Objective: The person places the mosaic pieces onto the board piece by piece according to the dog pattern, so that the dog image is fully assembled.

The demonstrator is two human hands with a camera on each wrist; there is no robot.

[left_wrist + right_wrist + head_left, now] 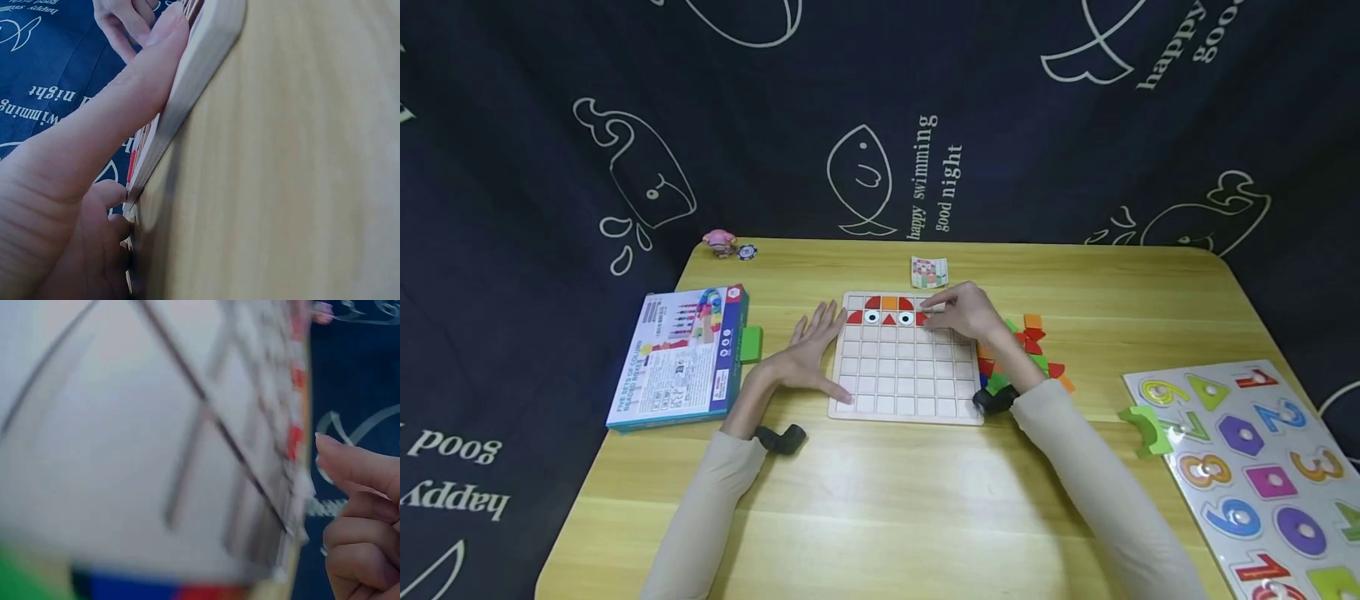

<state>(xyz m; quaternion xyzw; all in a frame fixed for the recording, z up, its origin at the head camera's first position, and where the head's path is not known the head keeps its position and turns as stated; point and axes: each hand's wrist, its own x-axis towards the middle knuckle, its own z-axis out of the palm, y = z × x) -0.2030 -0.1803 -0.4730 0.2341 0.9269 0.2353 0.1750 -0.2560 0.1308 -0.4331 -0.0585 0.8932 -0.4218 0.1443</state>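
Note:
A white square grid board [906, 387] lies mid-table. Its top row has an orange square tile [890, 302] between two red curved tiles. Below are two eye tiles [872, 317], a red triangle tile [889, 319] between them and a red tile [854, 318] at the left end. My left hand [801, 358] spreads along the board's left side, thumb [134, 94] resting at its edge. My right hand [966, 312] is over the upper right, thumb and index tips close together beside another red tile [922, 319]. In the right wrist view its other fingers [359, 544] are curled; nothing shows between the fingertips.
Loose coloured tiles [1033, 333] lie right of the board, partly under my right forearm. A small picture card [929, 272] lies behind the board. At left are a box [677, 358] and green block [750, 344]; at right, a number puzzle [1225, 450] and green arch block [1147, 431].

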